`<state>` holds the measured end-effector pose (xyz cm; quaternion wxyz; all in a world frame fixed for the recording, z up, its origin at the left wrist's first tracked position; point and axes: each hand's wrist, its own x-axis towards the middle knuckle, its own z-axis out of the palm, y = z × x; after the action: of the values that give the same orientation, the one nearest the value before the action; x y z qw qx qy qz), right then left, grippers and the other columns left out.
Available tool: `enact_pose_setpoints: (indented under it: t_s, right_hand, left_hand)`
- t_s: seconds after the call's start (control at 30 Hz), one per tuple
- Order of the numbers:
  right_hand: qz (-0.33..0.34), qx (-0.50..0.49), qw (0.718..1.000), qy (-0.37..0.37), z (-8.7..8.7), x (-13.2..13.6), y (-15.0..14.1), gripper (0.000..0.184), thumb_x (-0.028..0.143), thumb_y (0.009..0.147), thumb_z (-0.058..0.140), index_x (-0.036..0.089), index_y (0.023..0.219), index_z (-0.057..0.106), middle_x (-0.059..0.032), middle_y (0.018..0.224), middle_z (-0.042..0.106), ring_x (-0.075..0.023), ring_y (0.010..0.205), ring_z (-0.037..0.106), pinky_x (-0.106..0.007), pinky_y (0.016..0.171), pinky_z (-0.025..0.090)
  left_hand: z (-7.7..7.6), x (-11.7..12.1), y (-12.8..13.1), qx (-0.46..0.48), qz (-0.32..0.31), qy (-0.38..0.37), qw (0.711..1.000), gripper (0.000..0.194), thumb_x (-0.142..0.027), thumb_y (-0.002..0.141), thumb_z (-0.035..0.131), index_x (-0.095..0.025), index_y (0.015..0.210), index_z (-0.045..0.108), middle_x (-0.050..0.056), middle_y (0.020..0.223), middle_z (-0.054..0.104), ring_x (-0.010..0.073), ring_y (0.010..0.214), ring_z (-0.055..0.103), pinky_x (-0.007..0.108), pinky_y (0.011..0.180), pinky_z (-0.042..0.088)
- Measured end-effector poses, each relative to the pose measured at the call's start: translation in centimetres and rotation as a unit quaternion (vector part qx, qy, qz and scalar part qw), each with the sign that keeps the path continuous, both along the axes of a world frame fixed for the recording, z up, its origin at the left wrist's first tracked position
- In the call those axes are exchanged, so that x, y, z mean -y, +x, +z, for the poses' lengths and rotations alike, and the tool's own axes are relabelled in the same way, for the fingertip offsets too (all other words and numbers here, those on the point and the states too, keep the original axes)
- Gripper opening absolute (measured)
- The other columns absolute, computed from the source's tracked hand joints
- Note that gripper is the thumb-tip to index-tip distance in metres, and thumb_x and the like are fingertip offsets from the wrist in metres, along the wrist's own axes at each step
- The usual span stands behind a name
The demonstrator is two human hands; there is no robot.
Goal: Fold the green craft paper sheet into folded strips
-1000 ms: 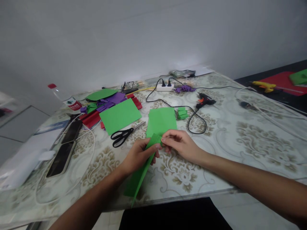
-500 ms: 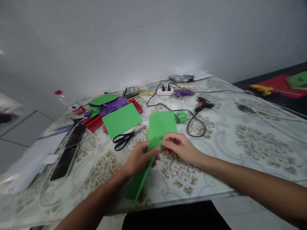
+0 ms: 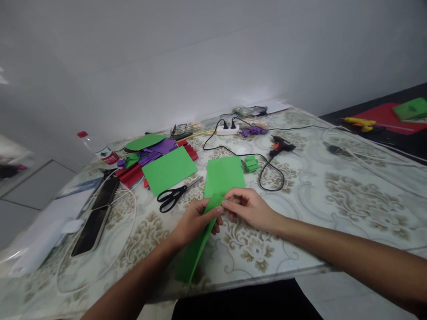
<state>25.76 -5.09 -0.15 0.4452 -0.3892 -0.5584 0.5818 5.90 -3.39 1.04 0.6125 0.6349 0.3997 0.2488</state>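
Observation:
Both my hands meet over the near middle of the table on a long folded green paper strip (image 3: 195, 251). My left hand (image 3: 195, 220) grips the strip's upper end, thumb on top. My right hand (image 3: 248, 206) pinches the same end from the right with fingertips pressed together. The strip slants down toward the table's front edge. Just beyond my fingers lies a flat green sheet (image 3: 225, 173). Black scissors (image 3: 173, 195) rest to the left of it.
A second green sheet (image 3: 170, 169) lies on red and purple paper scraps (image 3: 150, 155). A black glue gun (image 3: 280, 144), its cord, a white power strip (image 3: 227, 130), small folded green pieces (image 3: 251, 163), two phones (image 3: 93, 224) and a bottle (image 3: 98, 149) are around.
My hands stay pinched on the strip's end with barely any shift. The view has moved slightly, so the table's things sit a little lower in the picture.

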Motion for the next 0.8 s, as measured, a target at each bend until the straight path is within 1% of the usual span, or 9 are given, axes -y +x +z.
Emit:
enact_pose_setpoints:
  t_s: [0.13, 0.47, 0.7, 0.8]
  right_hand:
    - [0.004, 0.003, 1.0, 0.005, 0.09, 0.13, 0.09, 0.035, 0.049, 0.085, 0.071, 0.015, 0.083, 0.066, -0.0005, 0.064, 0.065, -0.0112, 0.055, 0.056, -0.022, 0.051, 0.041]
    - [0.004, 0.017, 1.0, 0.006, -0.03, 0.06, 0.23, 0.036, 0.05, 0.087, 0.069, 0.014, 0.081, 0.068, -0.0001, 0.06, 0.062, -0.0118, 0.054, 0.055, -0.023, 0.051, 0.041]
    - [0.003, 0.01, 1.0, 0.007, 0.09, 0.03, 0.11, 0.04, 0.053, 0.089, 0.066, 0.014, 0.078, 0.067, -0.0006, 0.061, 0.063, -0.0119, 0.056, 0.057, -0.023, 0.055, 0.045]
    - [0.003, 0.007, 1.0, 0.002, 0.03, 0.04, 0.07, 0.041, 0.054, 0.088, 0.067, 0.014, 0.078, 0.067, -0.0005, 0.061, 0.063, -0.012, 0.055, 0.057, -0.023, 0.054, 0.045]
  left_hand:
    - [0.08, -0.01, 0.04, 0.005, -0.002, -0.002, 1.0, 0.039, -0.049, 0.086, 0.069, -0.012, 0.072, 0.067, 0.004, 0.058, 0.065, 0.0137, 0.051, 0.062, 0.023, 0.052, 0.049]
    - [0.26, 0.28, -0.05, -0.006, 0.005, 0.003, 1.0, 0.038, -0.048, 0.086, 0.069, -0.012, 0.071, 0.067, 0.003, 0.059, 0.065, 0.0127, 0.05, 0.061, 0.021, 0.05, 0.048]
    - [0.72, 0.34, 0.26, 0.013, 0.004, -0.029, 0.999, 0.039, -0.049, 0.082, 0.073, -0.013, 0.071, 0.066, 0.002, 0.059, 0.064, 0.0113, 0.048, 0.059, 0.02, 0.047, 0.046]
    - [0.6, 0.28, 0.21, 0.015, 0.0, -0.039, 0.999, 0.039, -0.049, 0.082, 0.073, -0.012, 0.071, 0.066, 0.002, 0.059, 0.065, 0.0112, 0.048, 0.059, 0.02, 0.047, 0.047]
